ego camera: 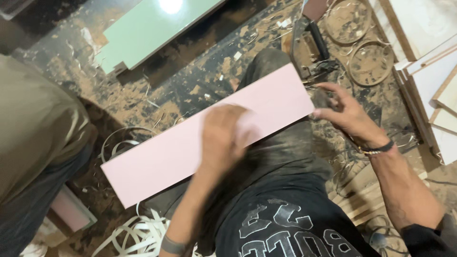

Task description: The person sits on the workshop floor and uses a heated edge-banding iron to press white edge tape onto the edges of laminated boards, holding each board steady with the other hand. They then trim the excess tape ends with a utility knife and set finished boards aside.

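Both hands meet a pink board (181, 147): left hand (223, 135) flat and blurred, right hand (350, 116) fingers spread at its end.

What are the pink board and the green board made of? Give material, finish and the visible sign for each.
Pink board: probably laminate-faced wood panel, smooth and matt; flat, even colour, sharp edges.
Green board: likely the same kind, but glossier; a bright light reflection shows on its face.

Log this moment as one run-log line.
left hand: flat on pink panel, blurred | right hand: fingertips at panel's far end | panel: across lap | floor: sawdust, shavings | green panel: beyond
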